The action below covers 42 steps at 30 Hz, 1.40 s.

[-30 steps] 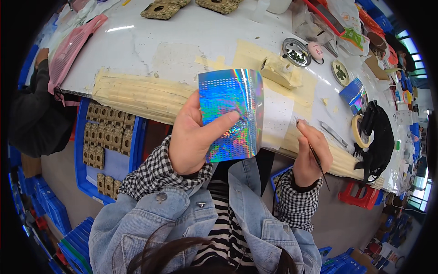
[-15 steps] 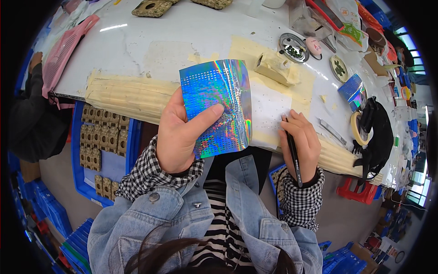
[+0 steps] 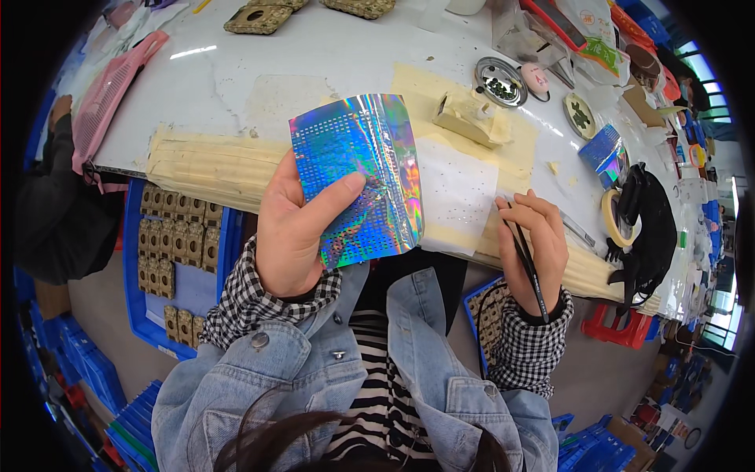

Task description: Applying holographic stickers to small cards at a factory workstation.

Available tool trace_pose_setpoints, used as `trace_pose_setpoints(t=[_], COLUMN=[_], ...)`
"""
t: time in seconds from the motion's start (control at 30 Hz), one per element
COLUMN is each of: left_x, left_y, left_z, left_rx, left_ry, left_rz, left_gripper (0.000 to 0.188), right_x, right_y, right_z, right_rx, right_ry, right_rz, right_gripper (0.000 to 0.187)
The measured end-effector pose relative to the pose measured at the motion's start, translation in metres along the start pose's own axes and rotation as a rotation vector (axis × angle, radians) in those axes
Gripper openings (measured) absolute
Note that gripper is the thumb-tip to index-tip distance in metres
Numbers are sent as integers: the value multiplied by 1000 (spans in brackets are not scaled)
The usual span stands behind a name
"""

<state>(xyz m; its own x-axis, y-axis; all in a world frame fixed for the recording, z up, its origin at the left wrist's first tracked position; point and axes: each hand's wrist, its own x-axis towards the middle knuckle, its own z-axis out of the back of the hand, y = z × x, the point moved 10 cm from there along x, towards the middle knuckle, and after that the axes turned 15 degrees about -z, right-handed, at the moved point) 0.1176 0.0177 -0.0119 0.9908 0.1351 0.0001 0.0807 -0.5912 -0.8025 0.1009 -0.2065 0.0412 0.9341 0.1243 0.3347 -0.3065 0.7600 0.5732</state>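
Observation:
A shiny blue holographic pouch-like sheet (image 3: 354, 157) with rows of small rectangular marks is in my left hand (image 3: 295, 224), thumb pressed on its face. Black tweezers (image 3: 530, 267) lie in my right hand (image 3: 539, 240), pinched between the fingers, with two slim arms visible and the tips pointing up and away from me. Between my hands, on the table's near edge, a white paper (image 3: 464, 185) carries scattered tiny dark specks. My right hand is just right of that paper, touching nothing else that I can see.
Beyond the paper stand a taped block (image 3: 470, 118) and a round metal dish (image 3: 501, 82) of dark bits. Metal tweezers (image 3: 578, 228), a tape roll (image 3: 620, 220) and a black bag (image 3: 651, 228) lie right. A blue tray (image 3: 138, 295) of camouflage cases is at left. Another person's sleeve (image 3: 59, 141) shows far left.
My left hand and the sheet have shifted slightly left and up. My right hand has moved right, away from the paper, uncovering more of it, and the tweezers' arms now show apart.

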Motion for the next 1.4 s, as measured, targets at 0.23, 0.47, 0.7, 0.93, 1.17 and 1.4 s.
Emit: trace_pose_setpoints(t=[0.23,0.47,0.7,0.93,1.17,1.4], left_x=[0,-1,-4,1,13,13], left_y=[-8,-13,-16,-24,-51,-61], left_z=[2,7,8,19,52,59], left_rx=[14,16,1,19,56,34], left_ry=[-7,-12,-31,-36,-84,-96], left_rz=[-24,-50,-44,-76,-181,-217], left_gripper=[37,36,35,33,31,32], right_x=[0,-1,3,13,92,271], right_y=[9,23,-4,-18,-45,-129], right_z=[-11,-13,-5,28,92,78], right_rx=[-163,-300,8,142,172,-370], right_ry=[59,109,167,74,-41,-74], right_rz=[93,187,11,-65,-131,-95], right_gripper=[21,19,23,63,36,55])
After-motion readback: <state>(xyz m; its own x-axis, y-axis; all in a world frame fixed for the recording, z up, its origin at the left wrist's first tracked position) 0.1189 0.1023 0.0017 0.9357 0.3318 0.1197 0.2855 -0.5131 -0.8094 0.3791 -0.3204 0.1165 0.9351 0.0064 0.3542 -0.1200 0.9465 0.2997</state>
